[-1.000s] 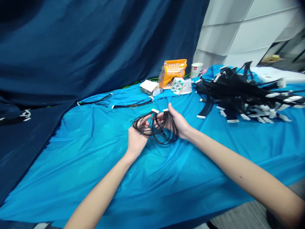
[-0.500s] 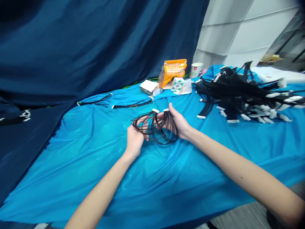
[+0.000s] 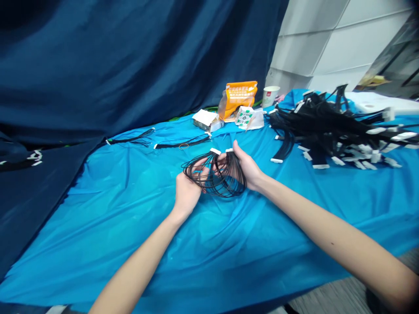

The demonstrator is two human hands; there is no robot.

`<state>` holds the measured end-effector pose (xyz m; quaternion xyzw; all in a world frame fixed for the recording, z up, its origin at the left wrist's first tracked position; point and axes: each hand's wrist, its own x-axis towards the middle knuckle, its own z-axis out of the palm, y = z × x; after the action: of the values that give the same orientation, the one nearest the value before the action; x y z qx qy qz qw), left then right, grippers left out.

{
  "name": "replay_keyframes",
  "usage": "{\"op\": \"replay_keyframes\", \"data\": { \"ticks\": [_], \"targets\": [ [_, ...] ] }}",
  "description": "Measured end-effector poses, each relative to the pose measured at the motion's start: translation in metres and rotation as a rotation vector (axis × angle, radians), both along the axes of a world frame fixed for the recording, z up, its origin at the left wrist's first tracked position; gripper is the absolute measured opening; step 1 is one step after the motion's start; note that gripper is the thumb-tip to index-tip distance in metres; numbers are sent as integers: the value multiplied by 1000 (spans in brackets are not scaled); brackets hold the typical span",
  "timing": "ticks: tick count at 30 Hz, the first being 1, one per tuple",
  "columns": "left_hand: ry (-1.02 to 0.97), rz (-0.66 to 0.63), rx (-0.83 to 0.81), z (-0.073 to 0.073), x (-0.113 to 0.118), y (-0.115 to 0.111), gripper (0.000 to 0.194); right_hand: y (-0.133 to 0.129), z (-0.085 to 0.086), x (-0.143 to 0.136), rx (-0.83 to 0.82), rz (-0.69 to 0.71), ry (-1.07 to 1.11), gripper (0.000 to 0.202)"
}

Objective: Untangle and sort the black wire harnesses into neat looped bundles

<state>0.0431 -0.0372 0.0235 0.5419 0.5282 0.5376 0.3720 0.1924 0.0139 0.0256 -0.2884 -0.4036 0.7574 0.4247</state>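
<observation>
A black wire harness [image 3: 225, 188] with a white connector at each end is bent into a loop between my hands, above the blue cloth. My right hand [image 3: 247, 168] grips it near the right-hand connector [image 3: 229, 150], thumb pointing up. On the other side my left hand [image 3: 190, 185] is closed on the wires, its fingers partly hidden behind the strands. The left-hand connector [image 3: 215, 151] points upward beside the other one. Beyond my hands, another black harness [image 3: 183, 144] lies on the cloth with an orange rubber band [image 3: 184, 146] on it.
A big pile of black harnesses [image 3: 327, 124] lies at the right. Along the back stand an orange bag [image 3: 241, 98], a paper cup [image 3: 270, 96], a small box [image 3: 207, 121] and a white-green packet [image 3: 247, 117]. One more harness [image 3: 131, 139] lies back left, near the dark curtain [image 3: 131, 56].
My left hand has shifted slightly right, toward my right hand, and the wire loop has drawn in a little. My right hand has hardly moved.
</observation>
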Motion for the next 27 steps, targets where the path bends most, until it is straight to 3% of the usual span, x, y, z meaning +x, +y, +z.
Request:
{"op": "replay_keyframes", "data": {
  "ticks": [9,17,22,27],
  "targets": [
    [-123,43,25,0,2,1,32,0,-1,-1,-1,1,2,62],
    [-634,28,-257,8,1,3,4,1,0,-1,-28,-116,-73,61],
    [-831,11,-438,18,1,9,24,5,-3,-1,8,-196,-90,64],
    [-899,-13,-589,21,1,9,33,6,-4,-1,-19,-283,-120,65]
  ]
}}
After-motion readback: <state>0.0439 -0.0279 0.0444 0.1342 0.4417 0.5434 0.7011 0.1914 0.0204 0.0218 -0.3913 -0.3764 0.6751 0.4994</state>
